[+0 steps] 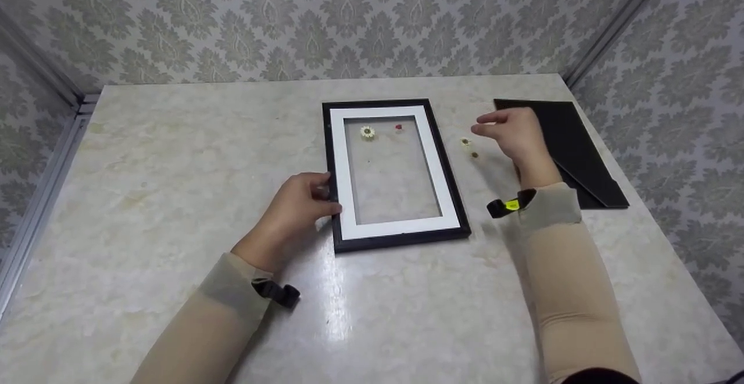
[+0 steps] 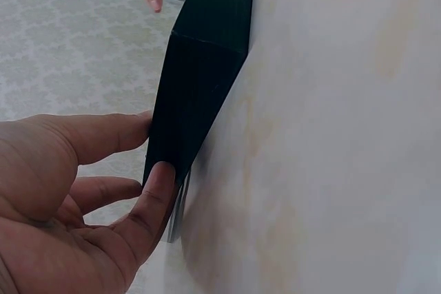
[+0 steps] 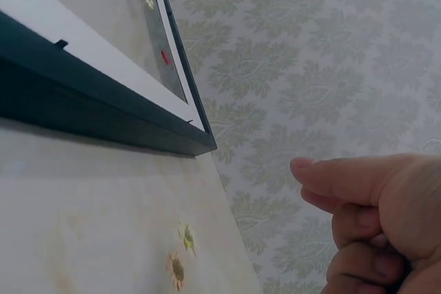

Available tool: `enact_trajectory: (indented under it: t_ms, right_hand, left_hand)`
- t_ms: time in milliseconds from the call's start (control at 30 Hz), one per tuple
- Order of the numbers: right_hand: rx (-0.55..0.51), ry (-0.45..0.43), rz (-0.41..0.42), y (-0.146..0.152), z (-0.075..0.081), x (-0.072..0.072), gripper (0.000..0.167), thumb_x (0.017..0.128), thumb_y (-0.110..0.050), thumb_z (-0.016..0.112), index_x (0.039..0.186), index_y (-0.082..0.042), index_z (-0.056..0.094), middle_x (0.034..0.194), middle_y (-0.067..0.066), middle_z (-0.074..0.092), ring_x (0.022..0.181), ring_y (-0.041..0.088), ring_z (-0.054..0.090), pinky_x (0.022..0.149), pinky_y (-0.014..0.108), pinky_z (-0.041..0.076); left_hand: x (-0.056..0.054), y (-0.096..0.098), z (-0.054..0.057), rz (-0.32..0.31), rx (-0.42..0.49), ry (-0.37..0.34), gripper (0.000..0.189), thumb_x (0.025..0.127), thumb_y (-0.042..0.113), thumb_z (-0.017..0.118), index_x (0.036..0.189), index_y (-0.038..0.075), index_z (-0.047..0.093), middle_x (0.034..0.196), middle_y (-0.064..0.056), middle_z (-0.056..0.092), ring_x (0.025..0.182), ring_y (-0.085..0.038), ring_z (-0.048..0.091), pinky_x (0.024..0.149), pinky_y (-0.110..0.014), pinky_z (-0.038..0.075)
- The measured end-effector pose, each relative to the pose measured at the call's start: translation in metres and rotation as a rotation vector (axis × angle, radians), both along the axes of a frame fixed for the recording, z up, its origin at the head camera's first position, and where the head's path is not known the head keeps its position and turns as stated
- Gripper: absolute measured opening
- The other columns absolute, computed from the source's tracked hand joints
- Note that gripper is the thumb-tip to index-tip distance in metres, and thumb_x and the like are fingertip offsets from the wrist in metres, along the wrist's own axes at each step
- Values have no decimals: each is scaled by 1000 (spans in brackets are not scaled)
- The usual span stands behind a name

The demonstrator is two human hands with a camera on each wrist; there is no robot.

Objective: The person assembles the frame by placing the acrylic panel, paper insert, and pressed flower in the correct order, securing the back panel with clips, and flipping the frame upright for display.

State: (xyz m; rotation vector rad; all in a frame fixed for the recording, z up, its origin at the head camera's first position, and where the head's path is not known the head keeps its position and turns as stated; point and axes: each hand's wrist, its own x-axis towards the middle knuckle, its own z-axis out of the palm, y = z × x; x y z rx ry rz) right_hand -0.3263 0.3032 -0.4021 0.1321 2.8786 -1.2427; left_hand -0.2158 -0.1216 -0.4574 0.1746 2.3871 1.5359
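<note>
A black picture frame (image 1: 401,241) with a white inner border lies on the table, its middle see-through. Inside that window are a white daisy (image 1: 367,133) and a small red flower (image 1: 399,127). My left hand (image 1: 296,201) touches the frame's left side, with thumb and fingertips against the black edge. To the right of the frame, my right hand (image 1: 514,134) hovers with thumb and index finger stretched forward; nothing shows between them. Two small dried flowers, a pale one (image 1: 465,141) and a brownish one (image 1: 475,155), lie below and left of its fingertips.
Black flat panels (image 1: 572,140) overlap on the right of the table, partly behind my right hand. The marbled tabletop (image 1: 174,157) extends around the frame. Patterned wall panels (image 1: 314,24) rise at the back and both sides.
</note>
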Motion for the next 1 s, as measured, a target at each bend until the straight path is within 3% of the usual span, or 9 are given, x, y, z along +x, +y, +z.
enact_trajectory:
  t_ms: [233, 367, 500, 633, 1000]
  right_hand:
    - [-30, 19, -30, 13, -10, 4, 41, 102, -28, 85, 132, 0, 82, 147, 24, 74, 149, 40, 61, 123, 55, 51]
    - [5, 13, -22, 18, -17, 3, 37, 102, -26, 85, 130, -1, 84, 147, 24, 74, 146, 41, 62, 120, 55, 52]
    - [110, -73, 36, 22, -26, 2, 39, 103, -26, 82, 135, -3, 82, 151, 27, 71, 141, 46, 65, 117, 58, 54]
    - [164, -179, 79, 25, -36, 2, 44, 105, -27, 81, 142, -4, 78, 159, 28, 65, 147, 47, 61, 122, 61, 52]
    - [164, -227, 101, 23, -39, 0, 46, 105, -32, 82, 145, -7, 77, 163, 22, 64, 162, 44, 48, 136, 58, 39]
  left_hand:
    - [-2, 0, 2, -4, -15, 3, 77, 99, 3, 82, 166, -8, 47, 142, -27, 76, 135, -36, 73, 115, -42, 59]
    - [-2, 0, 1, -3, -11, 11, 76, 99, 1, 82, 166, -9, 47, 139, -27, 77, 133, -37, 74, 114, -41, 60]
    - [-1, 1, -2, -4, -20, 21, 76, 98, 2, 83, 165, -9, 48, 137, -27, 78, 131, -37, 75, 113, -42, 61]
    - [1, 2, -5, -5, -21, 16, 76, 98, 3, 83, 165, -9, 49, 137, -28, 78, 131, -37, 75, 114, -44, 60]
    - [0, 0, 0, -3, -4, 4, 76, 99, 2, 82, 166, -7, 48, 139, -28, 77, 132, -37, 74, 116, -44, 59]
